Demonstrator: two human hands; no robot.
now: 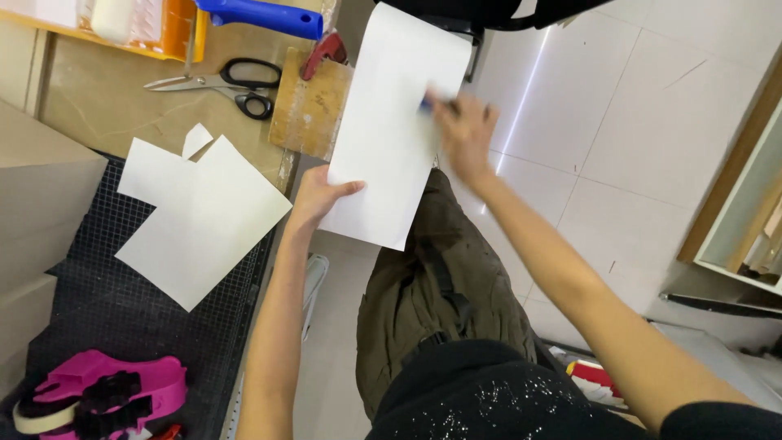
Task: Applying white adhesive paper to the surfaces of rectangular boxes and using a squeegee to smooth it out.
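The left hand [314, 200] had its fingers pinched on the lower edge of a white sheet [395, 122] held over the lap beside the bench [98, 106], while the blurred right hand [464, 134] clenched something blue [426, 103] against it

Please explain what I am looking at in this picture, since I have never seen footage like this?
This is one view from a camera worn on a person's head, looking down at their own two bare hands. The left hand grips the edge of a long white sheet of paper. The right hand presses on that sheet, holding something small and blue that is too blurred to identify. On the table to the left lie scissors, cut white paper pieces on a dark gridded mat, and a pink tape dispenser.
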